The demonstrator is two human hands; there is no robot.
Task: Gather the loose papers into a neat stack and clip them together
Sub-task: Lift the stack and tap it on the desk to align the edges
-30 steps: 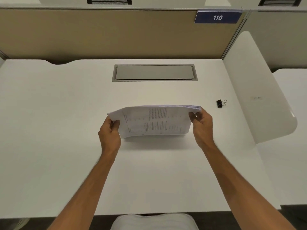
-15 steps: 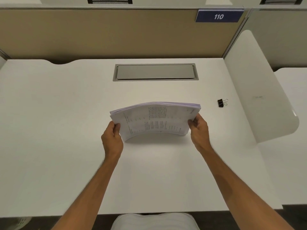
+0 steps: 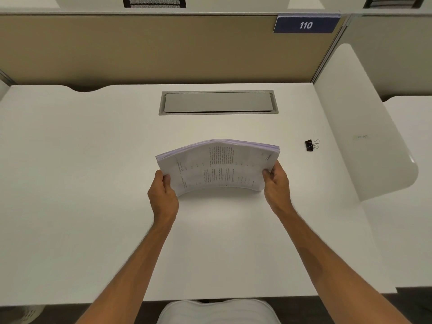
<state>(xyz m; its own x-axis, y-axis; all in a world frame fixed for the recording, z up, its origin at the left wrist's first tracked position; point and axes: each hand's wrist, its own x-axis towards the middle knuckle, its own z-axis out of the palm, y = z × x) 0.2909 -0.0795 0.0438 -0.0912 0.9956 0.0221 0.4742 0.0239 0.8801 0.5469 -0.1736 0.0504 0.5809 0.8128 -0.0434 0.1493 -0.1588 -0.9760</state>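
Observation:
A stack of printed papers [image 3: 217,164] stands on its long edge on the white desk [image 3: 93,183], bowed upward in the middle. My left hand [image 3: 163,195] grips its left end and my right hand [image 3: 277,185] grips its right end. A small black binder clip [image 3: 310,145] lies on the desk to the right of the stack, apart from both hands.
A grey cable hatch [image 3: 218,102] is set into the desk behind the papers. A tan partition [image 3: 140,47] with a blue "110" sign [image 3: 306,25] closes the back. A white side divider [image 3: 357,127] rises along the right edge.
The stack has bowed more strongly upward in the middle, and both hands have slid slightly lower on its ends. The binder clip has stayed put.

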